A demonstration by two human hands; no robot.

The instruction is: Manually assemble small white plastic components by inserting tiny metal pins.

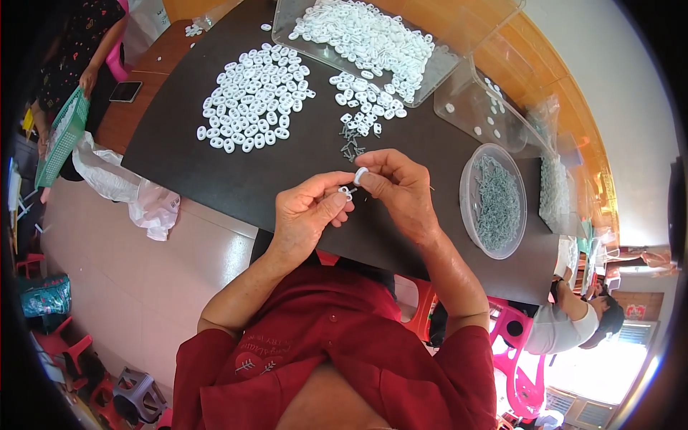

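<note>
My left hand [309, 213] pinches a small white plastic piece with a metal part [346, 191] between thumb and fingers. My right hand [401, 188] holds a small white plastic ring [360, 174] at its fingertips, right beside the left hand's piece. Both hands hover over the near part of a black mat [215, 172]. Further back on the mat lie a large spread of white oval plastic pieces [252, 97], a smaller group of white pieces [367, 100] and a little heap of small metal screws [351, 143].
A clear tray [373, 36] of white pieces sits at the back, another clear tray [480, 107] to its right. A round clear bowl [494, 201] holds grey metal parts. Another person sits at right [573, 322], another stands far left [79, 43] with a green basket [61, 136]. A crumpled plastic bag [136, 190] lies left.
</note>
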